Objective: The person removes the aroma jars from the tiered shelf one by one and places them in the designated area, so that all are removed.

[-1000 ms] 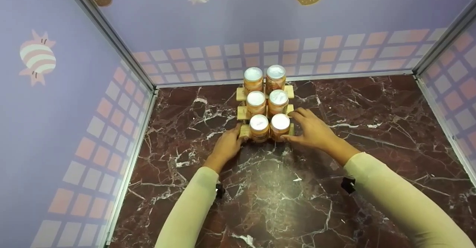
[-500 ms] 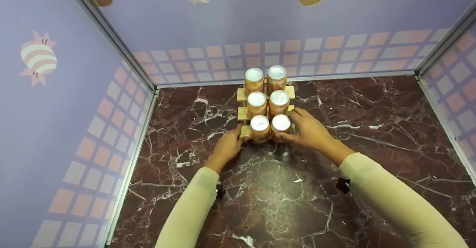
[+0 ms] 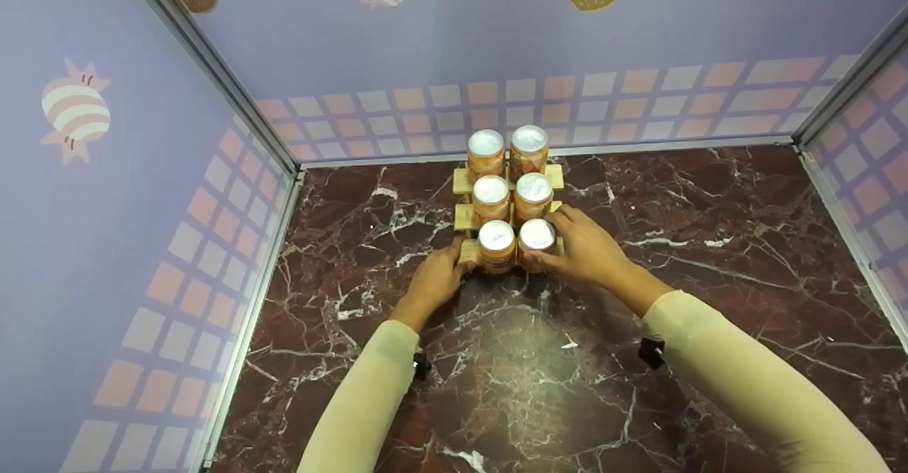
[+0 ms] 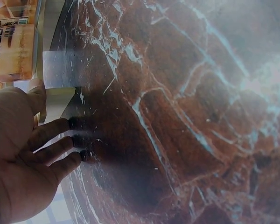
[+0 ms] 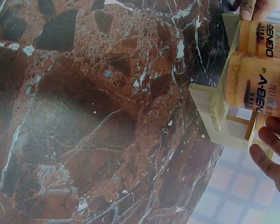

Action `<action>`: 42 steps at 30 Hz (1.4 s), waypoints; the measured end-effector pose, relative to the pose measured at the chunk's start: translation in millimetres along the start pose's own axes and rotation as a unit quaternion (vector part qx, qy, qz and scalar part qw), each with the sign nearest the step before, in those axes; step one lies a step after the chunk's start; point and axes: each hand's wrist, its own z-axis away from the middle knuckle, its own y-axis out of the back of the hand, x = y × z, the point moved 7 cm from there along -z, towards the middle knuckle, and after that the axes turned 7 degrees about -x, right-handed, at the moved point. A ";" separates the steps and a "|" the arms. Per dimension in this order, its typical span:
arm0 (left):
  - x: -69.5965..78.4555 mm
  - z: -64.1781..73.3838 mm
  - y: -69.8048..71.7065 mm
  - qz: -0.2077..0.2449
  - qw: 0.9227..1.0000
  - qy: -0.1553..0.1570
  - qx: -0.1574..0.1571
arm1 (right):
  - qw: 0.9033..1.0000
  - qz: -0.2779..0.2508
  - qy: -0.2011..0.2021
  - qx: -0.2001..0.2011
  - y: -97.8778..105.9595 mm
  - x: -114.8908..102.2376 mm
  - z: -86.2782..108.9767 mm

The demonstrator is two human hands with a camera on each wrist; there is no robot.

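Observation:
A stepped wooden rack (image 3: 464, 216) stands upright near the back wall, bearing several orange cans with silvery lids in two columns. My left hand (image 3: 434, 280) grips the rack's front left corner, its thumb at the front; in the left wrist view the other fingers (image 4: 51, 150) reach down toward the tabletop. My right hand (image 3: 587, 247) holds the front right can (image 3: 537, 235), thumb across its front and fingers along its right side. In the right wrist view this can (image 5: 245, 84) sits low in the rack, beside the front left can (image 5: 254, 39).
A dark red marbled tabletop (image 3: 518, 374) with white veins spreads around the rack. Lilac walls enclose it at the back (image 3: 482, 33), the left (image 3: 135, 196) and the right (image 3: 876, 125). A metal strip (image 3: 376, 160) runs along the back edge.
My right hand has shifted slightly left, its thumb moving further across the front right can. The left hand keeps its place at the rack's corner.

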 end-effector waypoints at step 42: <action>-6.4 -4.2 -6.6 0.000 1.000 -0.005 0.013 | 0.997 0.029 -0.067 0.017 48.9 87.0 41.4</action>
